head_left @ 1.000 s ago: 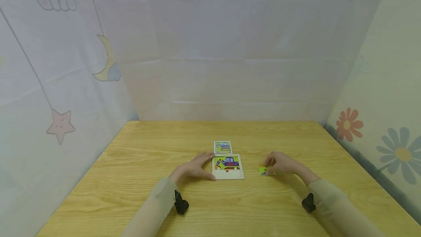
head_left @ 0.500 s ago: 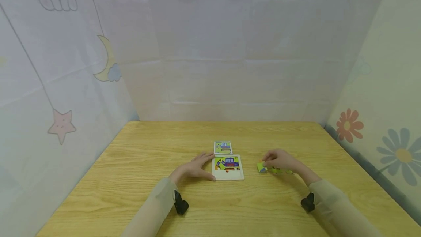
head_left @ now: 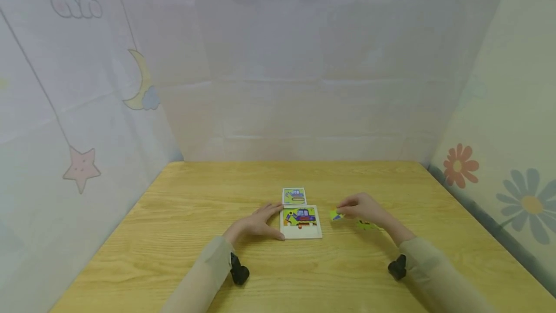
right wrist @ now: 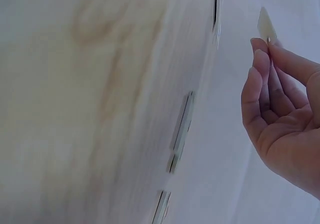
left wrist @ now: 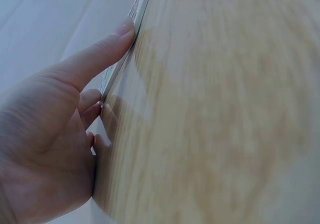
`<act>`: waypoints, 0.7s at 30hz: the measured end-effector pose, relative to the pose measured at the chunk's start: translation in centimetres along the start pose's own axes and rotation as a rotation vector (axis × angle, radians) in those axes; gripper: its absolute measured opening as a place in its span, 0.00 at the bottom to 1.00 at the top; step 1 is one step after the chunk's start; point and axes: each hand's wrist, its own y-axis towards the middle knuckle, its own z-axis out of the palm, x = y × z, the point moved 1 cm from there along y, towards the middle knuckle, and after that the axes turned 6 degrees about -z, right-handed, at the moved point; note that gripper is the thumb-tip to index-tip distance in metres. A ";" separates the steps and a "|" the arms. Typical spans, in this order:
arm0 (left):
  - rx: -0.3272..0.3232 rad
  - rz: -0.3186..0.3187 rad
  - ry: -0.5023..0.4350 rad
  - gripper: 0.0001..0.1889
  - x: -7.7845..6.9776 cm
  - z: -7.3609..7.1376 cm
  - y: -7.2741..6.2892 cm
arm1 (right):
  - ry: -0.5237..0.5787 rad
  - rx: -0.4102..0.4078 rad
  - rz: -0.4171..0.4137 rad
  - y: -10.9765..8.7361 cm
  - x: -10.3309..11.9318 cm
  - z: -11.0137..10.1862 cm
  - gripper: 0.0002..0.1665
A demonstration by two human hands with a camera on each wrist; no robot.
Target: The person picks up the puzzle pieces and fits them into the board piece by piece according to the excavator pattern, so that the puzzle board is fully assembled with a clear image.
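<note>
A square puzzle tray (head_left: 304, 233) lies on the table, its upper part filled with a blue excavator picture on green. Below the picture the tray is bare white. My left hand (head_left: 256, 223) rests at the tray's left side, thumb on the near corner and fingers spread towards the far one. In the left wrist view the thumb presses on the tray's thin edge (left wrist: 142, 15). Between thumb and fingertips, my right hand (head_left: 366, 208) pinches a green puzzle piece (head_left: 334, 215) with blue and orange marks. The right wrist view shows that piece raised off the table.
Several green loose pieces (head_left: 368, 226) lie flat under and beside the right hand, partly hidden by it. Directly behind the tray lies a small card (head_left: 294, 196) with a similar excavator picture. Printed fabric walls (head_left: 278, 124) rise at the table's back and sides.
My right hand has picked the puzzle piece up off the table and brought it left towards the tray, uncovering other loose pieces. The left hand has stayed at the tray.
</note>
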 end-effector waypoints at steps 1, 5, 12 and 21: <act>0.001 -0.001 0.000 0.49 0.0 0.0 0.0 | -0.002 -0.004 -0.004 0.2 0.0 0.2 0.21; 0.003 -0.003 -0.006 0.48 0.0 0.1 -0.1 | -0.028 -0.009 -0.029 0.7 0.4 0.8 0.21; 0.002 -0.014 -0.024 0.49 0.1 0.1 0.0 | -0.009 0.009 -0.049 1.4 1.7 1.7 0.20; -0.006 -0.011 -0.011 0.49 0.2 0.1 0.0 | 0.016 0.021 -0.096 2.6 2.4 2.9 0.18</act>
